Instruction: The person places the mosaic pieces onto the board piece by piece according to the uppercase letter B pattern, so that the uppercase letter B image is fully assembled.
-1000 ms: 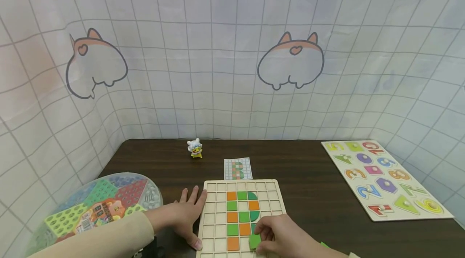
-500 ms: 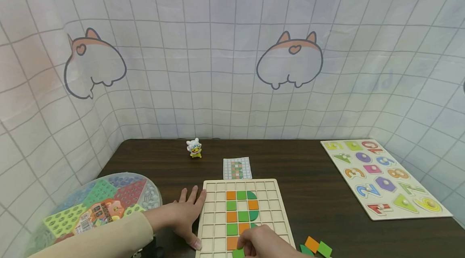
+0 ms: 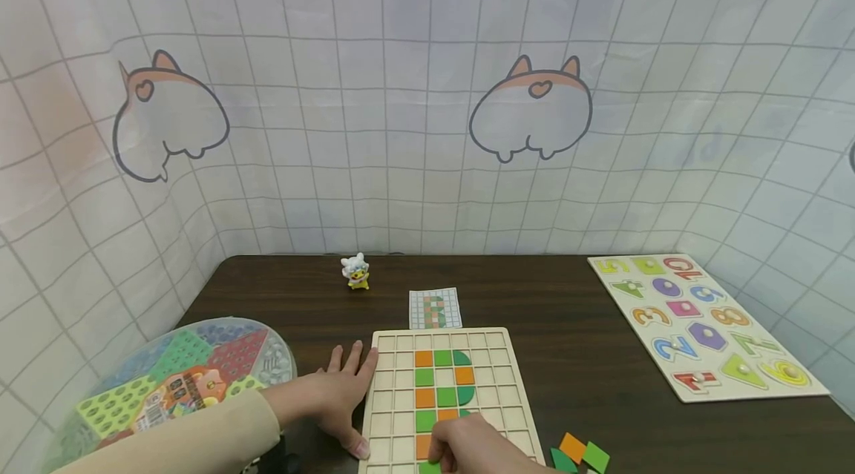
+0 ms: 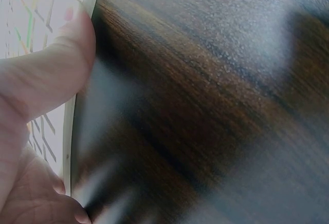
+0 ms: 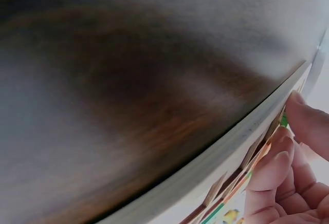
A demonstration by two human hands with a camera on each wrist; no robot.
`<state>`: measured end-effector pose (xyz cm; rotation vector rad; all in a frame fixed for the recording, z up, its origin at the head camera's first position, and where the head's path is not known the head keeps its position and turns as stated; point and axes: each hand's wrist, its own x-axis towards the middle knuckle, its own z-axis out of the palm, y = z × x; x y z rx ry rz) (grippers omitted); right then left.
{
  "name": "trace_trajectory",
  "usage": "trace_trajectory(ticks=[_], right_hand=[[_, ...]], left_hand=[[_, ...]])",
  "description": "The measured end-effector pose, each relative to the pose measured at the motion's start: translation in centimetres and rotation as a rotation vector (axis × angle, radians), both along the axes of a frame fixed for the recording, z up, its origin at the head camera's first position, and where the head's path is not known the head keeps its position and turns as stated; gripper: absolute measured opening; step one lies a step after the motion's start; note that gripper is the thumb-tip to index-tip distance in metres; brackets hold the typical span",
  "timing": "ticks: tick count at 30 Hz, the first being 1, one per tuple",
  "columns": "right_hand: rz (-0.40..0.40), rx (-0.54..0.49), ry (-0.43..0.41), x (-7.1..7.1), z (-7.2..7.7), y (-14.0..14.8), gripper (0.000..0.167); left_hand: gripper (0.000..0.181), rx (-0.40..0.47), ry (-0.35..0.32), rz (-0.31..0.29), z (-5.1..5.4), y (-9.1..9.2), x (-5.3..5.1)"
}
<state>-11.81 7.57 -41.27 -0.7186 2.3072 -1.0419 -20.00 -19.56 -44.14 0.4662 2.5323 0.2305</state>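
Observation:
A wooden grid board (image 3: 390, 422) lies flat in the head view, with orange and green square tiles and dark green rounded tiles set in its cells. My left hand (image 3: 337, 396) rests spread along the board's left edge; in the left wrist view its thumb (image 4: 61, 62) touches the rim. My right hand (image 3: 477, 444) is over the lower part of the board and pinches a green square tile (image 3: 430, 468), below an orange tile (image 3: 423, 447). In the right wrist view a sliver of the green tile (image 5: 284, 120) shows between thumb and fingers. The hand hides nearby cells.
Loose tiles (image 3: 573, 448) lie right of the board. A pattern card (image 3: 435, 308) lies behind it, and a small figurine (image 3: 356, 271) farther left. A round plastic game box (image 3: 194, 363) stands at left, a number puzzle board (image 3: 708, 326) at right.
My right hand has moved left and toward me with the green tile, from the right column to the cell below the lowest orange tile. The left hand stays put.

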Motion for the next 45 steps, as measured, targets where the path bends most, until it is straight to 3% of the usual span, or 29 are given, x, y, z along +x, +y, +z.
trace_trajectory(ticks=[3,14,25,45], right_hand=[[0.026,0.028,0.023,-0.1,-0.2,-0.1,0.008],[0.026,0.053,0.053,0.8,2.2,-0.3,0.009],[-0.014,0.012,0.0,0.9,2.0,-0.4,0.011],[0.027,0.033,0.066,0.8,1.6,-0.4,0.011]], left_hand=[[0.152,0.004,-0.013,0.002,0.0,0.0,0.0],[0.155,-0.018,0.002,-0.002,0.1,0.3,-0.1],[0.154,-0.019,0.011,0.003,0.1,0.3,0.0],[0.153,-0.021,-0.001,0.017,0.4,0.4,0.1]])
